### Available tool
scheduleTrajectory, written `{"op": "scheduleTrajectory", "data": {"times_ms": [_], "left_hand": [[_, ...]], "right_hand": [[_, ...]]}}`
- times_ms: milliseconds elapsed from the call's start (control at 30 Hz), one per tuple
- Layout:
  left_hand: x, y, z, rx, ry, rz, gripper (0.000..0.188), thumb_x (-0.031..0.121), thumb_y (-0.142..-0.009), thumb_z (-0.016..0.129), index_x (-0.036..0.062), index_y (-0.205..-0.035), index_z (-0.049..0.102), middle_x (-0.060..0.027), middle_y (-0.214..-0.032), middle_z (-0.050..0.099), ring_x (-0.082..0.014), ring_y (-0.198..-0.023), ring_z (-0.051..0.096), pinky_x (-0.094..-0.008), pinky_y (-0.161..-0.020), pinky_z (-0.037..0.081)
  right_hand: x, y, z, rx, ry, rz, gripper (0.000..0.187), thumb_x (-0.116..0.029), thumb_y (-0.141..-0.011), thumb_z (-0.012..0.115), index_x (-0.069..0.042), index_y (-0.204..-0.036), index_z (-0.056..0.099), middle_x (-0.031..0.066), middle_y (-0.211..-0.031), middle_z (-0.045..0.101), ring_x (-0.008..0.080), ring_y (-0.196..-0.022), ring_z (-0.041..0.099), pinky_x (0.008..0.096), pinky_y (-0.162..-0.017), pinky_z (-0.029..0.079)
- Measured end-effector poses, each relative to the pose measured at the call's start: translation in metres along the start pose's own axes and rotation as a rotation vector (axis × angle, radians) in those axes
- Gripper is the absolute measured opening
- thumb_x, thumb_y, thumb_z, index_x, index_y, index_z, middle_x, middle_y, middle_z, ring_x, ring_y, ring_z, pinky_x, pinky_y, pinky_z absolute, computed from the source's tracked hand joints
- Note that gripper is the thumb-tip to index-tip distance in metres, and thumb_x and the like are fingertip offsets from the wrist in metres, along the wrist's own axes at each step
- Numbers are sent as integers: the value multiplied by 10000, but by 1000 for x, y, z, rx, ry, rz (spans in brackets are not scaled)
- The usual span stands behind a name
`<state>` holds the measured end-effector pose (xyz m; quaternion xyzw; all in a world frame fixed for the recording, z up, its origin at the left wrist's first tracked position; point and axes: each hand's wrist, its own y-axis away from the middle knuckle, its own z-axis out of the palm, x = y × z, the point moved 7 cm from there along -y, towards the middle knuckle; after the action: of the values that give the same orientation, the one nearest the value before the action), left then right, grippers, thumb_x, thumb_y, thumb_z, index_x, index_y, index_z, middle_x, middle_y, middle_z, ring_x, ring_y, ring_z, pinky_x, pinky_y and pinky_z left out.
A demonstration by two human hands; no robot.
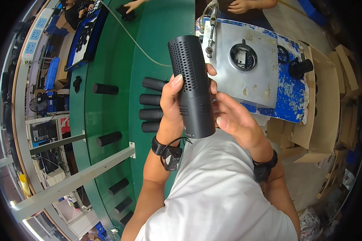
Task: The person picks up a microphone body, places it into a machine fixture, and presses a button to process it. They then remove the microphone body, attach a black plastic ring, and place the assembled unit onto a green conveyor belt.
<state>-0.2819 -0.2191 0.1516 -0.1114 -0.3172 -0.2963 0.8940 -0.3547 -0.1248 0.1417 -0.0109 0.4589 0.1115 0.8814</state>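
Note:
A black cylindrical housing point(197, 108) with a perforated upper half and small slots lower down is held tilted in front of my chest. My left hand point(172, 100) is wrapped around it, thumb on the front and fingertips showing past its right side. My right hand point(243, 126) touches the lower right side, its fingers curling partly behind the housing and its thumb near the edge. Left of my hands, several similar black cylinders point(152, 99) lie in a column on the green work surface point(145, 48). Each wrist wears a strapped black device point(173, 158).
To the right, a metal plate point(265, 72) with a round black fixture point(243, 57) rests on a worn blue table. A power screwdriver point(210, 40) hangs above it. Cardboard boxes point(326, 96) stand beyond. More cylinders point(108, 139) lie left; other people's hands point(240, 5) show at the top.

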Motion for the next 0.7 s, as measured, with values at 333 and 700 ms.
{"op": "scheduleTrajectory", "data": {"times_ms": [333,700], "left_hand": [[-4,6,0,-68,-55,-82,591,361,-835,605,-38,-1227,413,-190,-1052,577,-222,-804,645,-347,-633,591],[-26,3,-9,-162,-415,-103,735,200,-827,638,24,-1440,272,-127,-1099,569,-183,-1007,572,-317,-866,487]], "right_hand": [[10,1,-2,-25,14,-21,738,-201,-905,603,55,-1469,203,140,-1356,450,240,-1253,452,374,-1052,355],[33,5,-30,79,62,82,598,-230,-897,623,72,-1345,368,126,-1273,507,213,-1191,500,375,-1030,396]]}}
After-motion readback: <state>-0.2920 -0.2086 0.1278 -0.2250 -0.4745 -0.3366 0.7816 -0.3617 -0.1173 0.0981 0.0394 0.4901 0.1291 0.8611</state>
